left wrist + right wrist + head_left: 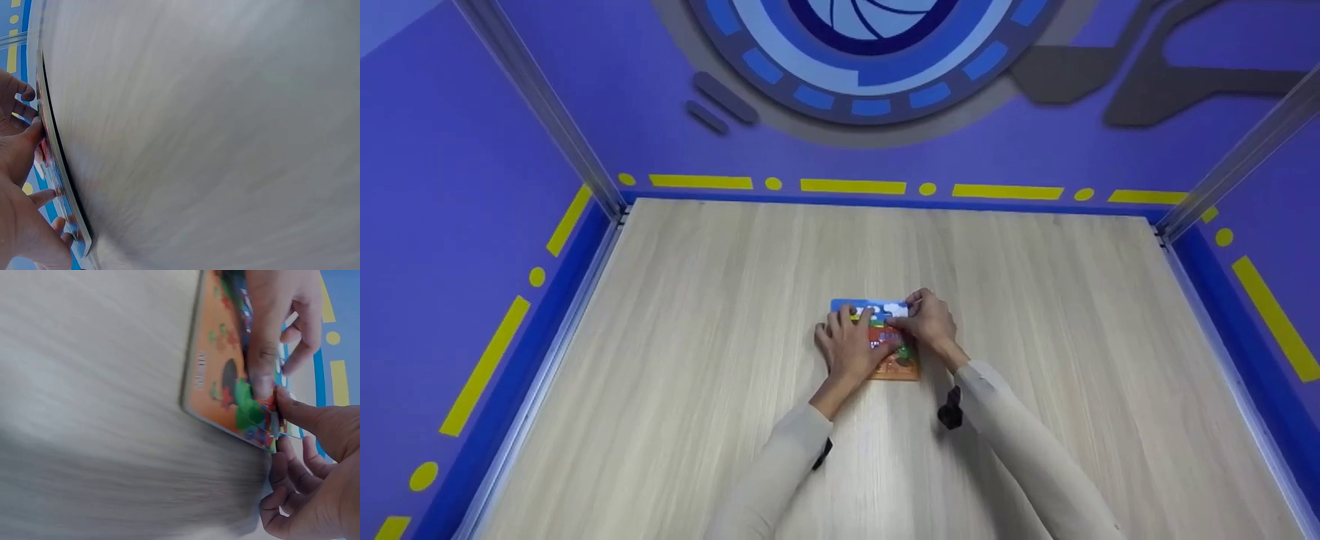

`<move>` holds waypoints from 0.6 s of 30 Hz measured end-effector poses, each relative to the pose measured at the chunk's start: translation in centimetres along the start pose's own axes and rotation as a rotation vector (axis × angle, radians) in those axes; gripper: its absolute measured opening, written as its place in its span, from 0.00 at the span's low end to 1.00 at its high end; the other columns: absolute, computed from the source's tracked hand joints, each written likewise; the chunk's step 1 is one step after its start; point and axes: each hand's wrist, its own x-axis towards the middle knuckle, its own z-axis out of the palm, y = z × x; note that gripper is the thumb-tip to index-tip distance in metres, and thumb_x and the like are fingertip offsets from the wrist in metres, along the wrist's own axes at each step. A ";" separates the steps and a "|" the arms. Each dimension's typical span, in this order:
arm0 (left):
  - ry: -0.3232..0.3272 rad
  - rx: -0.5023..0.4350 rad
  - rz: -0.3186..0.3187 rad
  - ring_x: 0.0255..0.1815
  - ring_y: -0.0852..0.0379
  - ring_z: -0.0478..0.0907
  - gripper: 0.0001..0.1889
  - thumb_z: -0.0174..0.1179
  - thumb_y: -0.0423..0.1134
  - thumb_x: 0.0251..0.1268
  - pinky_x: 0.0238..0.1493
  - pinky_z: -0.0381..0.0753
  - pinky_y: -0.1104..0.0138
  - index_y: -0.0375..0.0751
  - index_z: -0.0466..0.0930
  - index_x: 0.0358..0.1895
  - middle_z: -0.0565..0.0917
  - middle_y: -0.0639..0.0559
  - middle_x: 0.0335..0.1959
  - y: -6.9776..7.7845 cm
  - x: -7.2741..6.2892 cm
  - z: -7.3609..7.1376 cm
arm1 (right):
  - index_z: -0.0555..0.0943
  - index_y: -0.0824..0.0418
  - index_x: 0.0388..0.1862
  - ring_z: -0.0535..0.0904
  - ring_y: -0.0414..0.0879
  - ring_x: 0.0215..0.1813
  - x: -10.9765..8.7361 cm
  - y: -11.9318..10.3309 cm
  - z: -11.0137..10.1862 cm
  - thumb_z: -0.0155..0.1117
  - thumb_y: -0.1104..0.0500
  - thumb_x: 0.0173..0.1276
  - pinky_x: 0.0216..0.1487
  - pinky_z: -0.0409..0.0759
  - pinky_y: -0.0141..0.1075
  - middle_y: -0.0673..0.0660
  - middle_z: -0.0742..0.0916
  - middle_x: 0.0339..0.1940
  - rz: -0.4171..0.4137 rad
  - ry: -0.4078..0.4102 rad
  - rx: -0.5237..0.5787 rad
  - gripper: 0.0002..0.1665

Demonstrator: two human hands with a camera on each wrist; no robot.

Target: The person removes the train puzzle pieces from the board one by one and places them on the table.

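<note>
A flat, brightly coloured puzzle board (898, 369) lies on the table, blue with white clouds at the far edge and orange at the near one. Across its left part my left hand (849, 349) rests with fingers spread, and its thumb presses on the picture. At the right edge is my right hand (934, 322). In the right wrist view its thumb and fingers pinch a small colourful piece (271, 405) beside a green bush (246, 405); the fingers partly hide it. The left wrist view catches the board edge-on (62, 160) with both hands over it.
The pale wood-grain table (697, 300) extends around the board. Purple-blue panels with yellow dashes (855, 186) stand behind and at both sides, joined by metal corner posts (540, 90). Each wrist carries a dark camera, the right one (950, 409) showing beneath the sleeve.
</note>
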 end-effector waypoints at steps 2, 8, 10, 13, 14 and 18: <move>0.014 -0.003 0.002 0.65 0.41 0.67 0.42 0.64 0.74 0.53 0.63 0.60 0.38 0.50 0.78 0.66 0.73 0.40 0.64 -0.1 0.0 -0.1 | 0.78 0.61 0.51 0.74 0.42 0.31 -0.1 0.1 0.2 0.79 0.55 0.61 0.33 0.68 0.32 0.52 0.81 0.32 -0.025 0.014 0.021 0.25; 0.013 0.031 0.006 0.64 0.42 0.66 0.42 0.63 0.75 0.53 0.61 0.62 0.40 0.51 0.78 0.66 0.73 0.41 0.64 -0.1 0.0 -0.1 | 0.80 0.60 0.54 0.74 0.42 0.29 -0.4 0.3 0.5 0.76 0.59 0.64 0.30 0.69 0.31 0.54 0.82 0.30 -0.091 0.030 0.066 0.21; 0.009 0.044 0.004 0.64 0.43 0.67 0.42 0.63 0.75 0.53 0.61 0.62 0.41 0.52 0.78 0.66 0.73 0.42 0.64 -0.1 0.0 -0.1 | 0.81 0.59 0.56 0.75 0.42 0.29 -0.5 0.4 0.4 0.75 0.60 0.64 0.30 0.70 0.31 0.56 0.84 0.32 -0.110 0.033 0.071 0.22; 0.010 0.058 0.001 0.64 0.42 0.67 0.43 0.64 0.75 0.53 0.62 0.63 0.41 0.52 0.77 0.67 0.73 0.42 0.64 -0.1 0.0 0.0 | 0.81 0.58 0.59 0.78 0.44 0.32 -0.5 0.5 0.3 0.73 0.60 0.67 0.33 0.72 0.30 0.59 0.87 0.36 -0.126 0.022 0.077 0.22; 0.010 0.065 0.000 0.64 0.42 0.67 0.43 0.63 0.75 0.53 0.62 0.63 0.41 0.52 0.77 0.67 0.73 0.42 0.64 -0.1 0.0 0.0 | 0.81 0.59 0.60 0.78 0.45 0.33 -0.5 0.6 0.3 0.72 0.61 0.68 0.34 0.73 0.30 0.60 0.88 0.37 -0.130 0.016 0.079 0.22; -0.009 0.074 -0.006 0.64 0.42 0.67 0.43 0.62 0.76 0.53 0.61 0.63 0.41 0.52 0.77 0.68 0.73 0.42 0.65 0.0 -0.2 0.0 | 0.81 0.61 0.60 0.78 0.44 0.32 -0.7 1.0 0.0 0.69 0.62 0.70 0.32 0.73 0.30 0.60 0.87 0.36 -0.127 0.000 0.097 0.20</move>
